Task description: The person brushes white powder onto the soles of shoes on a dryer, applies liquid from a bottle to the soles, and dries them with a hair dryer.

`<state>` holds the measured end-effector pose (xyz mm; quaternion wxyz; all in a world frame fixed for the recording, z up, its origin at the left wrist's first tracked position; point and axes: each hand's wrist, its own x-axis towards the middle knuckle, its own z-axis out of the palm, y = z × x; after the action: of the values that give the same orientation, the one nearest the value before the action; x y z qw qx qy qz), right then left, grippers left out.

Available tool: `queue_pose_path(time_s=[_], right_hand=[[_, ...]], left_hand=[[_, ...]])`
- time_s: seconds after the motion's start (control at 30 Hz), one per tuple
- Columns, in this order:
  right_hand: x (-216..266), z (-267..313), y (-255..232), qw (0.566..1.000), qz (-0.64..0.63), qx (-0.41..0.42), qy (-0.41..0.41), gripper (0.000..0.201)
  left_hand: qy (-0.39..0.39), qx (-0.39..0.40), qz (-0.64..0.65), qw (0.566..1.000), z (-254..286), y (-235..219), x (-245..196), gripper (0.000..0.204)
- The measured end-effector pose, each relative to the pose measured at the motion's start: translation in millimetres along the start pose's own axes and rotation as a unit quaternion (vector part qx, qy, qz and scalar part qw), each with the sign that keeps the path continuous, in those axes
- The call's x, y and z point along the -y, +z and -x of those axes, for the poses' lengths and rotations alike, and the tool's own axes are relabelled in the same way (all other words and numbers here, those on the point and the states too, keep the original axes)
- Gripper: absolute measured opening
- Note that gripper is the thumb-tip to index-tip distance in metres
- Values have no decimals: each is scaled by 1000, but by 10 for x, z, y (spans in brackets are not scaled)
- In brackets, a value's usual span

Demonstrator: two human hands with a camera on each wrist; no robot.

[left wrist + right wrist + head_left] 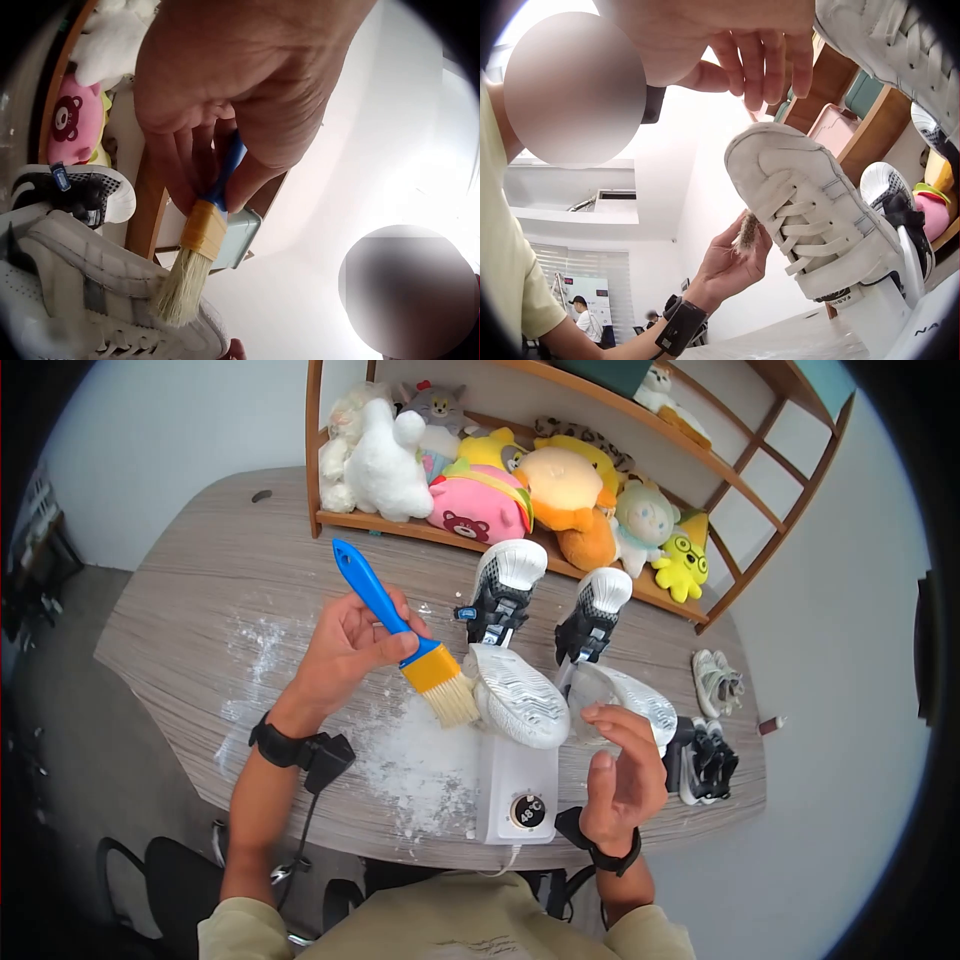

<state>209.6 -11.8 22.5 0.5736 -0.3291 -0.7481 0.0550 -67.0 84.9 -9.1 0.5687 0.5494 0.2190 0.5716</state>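
Note:
My left hand [345, 645] pinches a brush [433, 668] with a blue handle and yellow collar. Its pale bristles lie against or close beside the toe end of a white shoe [520, 700], propped sole up on a white device [517, 775] that reads 48°C. In the left wrist view the bristles [182, 289] overlap the upper of the shoe [82, 277]; contact cannot be told. A second white shoe [648, 705] is propped to the right. My right hand [630, 775] is held near it, fingers loosely bent and holding nothing; in the right wrist view the fingers [754, 67] hang above a laced shoe [802, 202].
Two black-and-white shoes [508, 575] [600, 600] stand behind the white ones. White powder [420, 760] is spread on the table [180, 630]. A wooden shelf [410, 528] with plush toys spans the back. More shoes [712, 680] [708, 760] sit at the right, near a small dark bottle [771, 726].

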Motion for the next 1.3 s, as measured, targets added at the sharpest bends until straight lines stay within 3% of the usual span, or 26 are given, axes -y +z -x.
queue_pose_path(time_s=[0.03, 0.13, 0.23, 0.37, 0.47, 0.6, 0.7, 0.83, 0.93, 0.97, 1.1, 1.23, 1.3], right_hand=[[9, 5, -12, 1000, -4, 2, -1, 26], [31, 23, -26, 1000, -12, 4, 0, 27], [13, 31, -62, 1000, -20, -3, 1, 27], [-31, 59, -99, 999, -37, -15, 10, 28], [-34, 76, -83, 999, -52, -5, 13, 28], [-24, 92, -133, 999, -42, 27, -12, 23], [-69, 130, -182, 999, -46, 20, -10, 23], [-60, 164, -207, 997, -71, 2, 27, 30], [-73, 177, -208, 996, -83, 2, 32, 31], [-73, 177, -215, 996, -87, 2, 33, 31], [-62, 186, -305, 996, -84, 4, 38, 32], [-88, 279, -357, 993, -101, -2, 54, 32], [-91, 302, -358, 993, -106, -3, 53, 32]], left_hand=[[-5, -3, 7, 1000, 9, 26, 1, 29], [-4, -128, -69, 989, -53, 47, 54, 31], [4, -177, -99, 979, 29, 7, -96, 28], [91, 0, -15, 996, 268, -35, -300, 23], [96, 105, 0, 990, 308, 287, -367, 25], [95, -40, -204, 973, 273, 515, -402, 27], [187, -116, -268, 938, 308, 452, -398, 29], [125, 83, -109, 983, 451, 669, -590, 17], [76, 149, -240, 956, 387, 918, -704, 15], [105, 154, -249, 950, 343, 912, -646, 16], [136, -5, -285, 949, 410, 1036, -636, 24], [249, -44, -280, 926, 487, 1133, -669, 28], [208, 21, -242, 948, 493, 1215, -734, 29]])
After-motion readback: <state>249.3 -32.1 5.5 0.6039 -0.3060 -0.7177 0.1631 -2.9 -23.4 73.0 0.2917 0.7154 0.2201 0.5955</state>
